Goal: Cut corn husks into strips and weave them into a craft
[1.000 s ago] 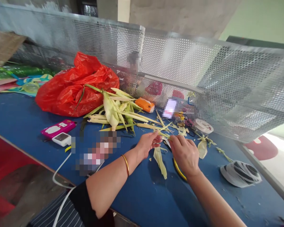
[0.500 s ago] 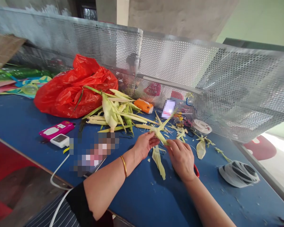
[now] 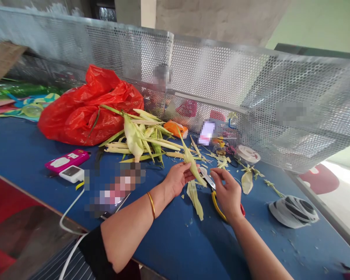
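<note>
Yellow-green leaf strip (image 3: 189, 157) sits pinched between thumb and fingertips of the left hand (image 3: 178, 177), and I see it rising tilted, its tip pointing up towards the far edge of the blue tabletop (image 3: 175, 245). A gold bangle (image 3: 151, 205) rings that wrist. The right hand (image 3: 229, 193) is just beside it, fingers curled closed over a pair of scissors (image 3: 209, 181): the yellow handle shows under the palm, the red one behind the wrist, and the metal blades point at the lower end of the strip, close to it; I cannot tell whether they touch. Both hands work around the middle of the tabletop.

Between the hands a loose husk piece (image 3: 196, 199) lies flat. Beyond the left hand, a pile of leaves (image 3: 142, 139) leans against a red plastic bag (image 3: 84, 109) near the far edge, with an orange box (image 3: 176, 128) beside it. Towards the left edge lie a pink device (image 3: 67, 160) and a white device (image 3: 71, 173), a white cable (image 3: 69, 217) running off the near edge. A white roll (image 3: 247, 154) sits by the perforated metal screen (image 3: 221, 85) along the far edge, and a black-and-white bundle (image 3: 293, 212) lies near the right edge.
</note>
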`<state>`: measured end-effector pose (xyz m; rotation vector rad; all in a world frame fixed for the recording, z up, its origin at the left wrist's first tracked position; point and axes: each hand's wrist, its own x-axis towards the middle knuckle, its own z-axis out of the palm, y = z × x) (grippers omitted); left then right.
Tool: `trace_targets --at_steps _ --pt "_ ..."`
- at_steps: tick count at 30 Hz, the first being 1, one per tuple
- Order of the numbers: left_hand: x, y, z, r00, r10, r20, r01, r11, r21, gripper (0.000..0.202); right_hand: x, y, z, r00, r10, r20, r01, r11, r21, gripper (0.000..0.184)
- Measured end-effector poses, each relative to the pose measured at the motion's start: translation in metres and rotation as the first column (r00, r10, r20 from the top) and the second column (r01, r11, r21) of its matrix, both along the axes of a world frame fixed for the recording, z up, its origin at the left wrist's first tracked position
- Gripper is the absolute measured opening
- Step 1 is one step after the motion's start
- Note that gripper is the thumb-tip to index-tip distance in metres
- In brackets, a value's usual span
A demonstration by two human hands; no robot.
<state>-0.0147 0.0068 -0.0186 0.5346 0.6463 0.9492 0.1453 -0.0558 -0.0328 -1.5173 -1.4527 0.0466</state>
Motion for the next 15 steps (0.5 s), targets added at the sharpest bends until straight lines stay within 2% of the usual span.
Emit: trace_targets --at_steps 2,5,8,10,12,15 --pt "-0.0001 -0.0006 0.0012 1.000 -0.014 -0.005 0.014 1.000 -0.012 0.018 0.0038 0.0028 0.0003 0.988 -0.004 -0.154 -0.003 0.999 -0.044 0.029" --pt "0.0000 -0.0025 0.0034 0.999 -0.033 -0.025 0.033 0.999 -0.012 0.018 0.0041 0.0053 0.0030 0.975 0.108 -0.196 -0.131 0.986 -0.106 0.039" --pt "-0.0003 -0.0041 0.0054 0.996 -0.076 -0.049 0.076 0.997 0.002 0.019 0.0005 0.0060 0.0048 0.924 0.226 -0.309 -0.295 0.935 -0.199 0.033" --pt "-0.0006 -0.0045 0.0057 0.993 -0.090 -0.077 0.090 0.996 0.006 0.017 -0.0002 0.0064 0.0041 0.890 0.227 -0.397 -0.332 0.917 -0.221 0.031" --pt "-0.0004 -0.0049 0.0048 0.990 -0.071 -0.119 0.074 0.997 0.020 0.013 0.0016 0.0070 0.0029 0.895 0.158 -0.418 -0.258 0.946 -0.196 0.031" --pt "0.0014 -0.0073 0.0028 0.980 -0.041 -0.196 0.056 0.996 0.067 0.008 0.0040 0.0070 0.0034 0.950 -0.009 -0.313 -0.011 0.998 -0.063 0.029"
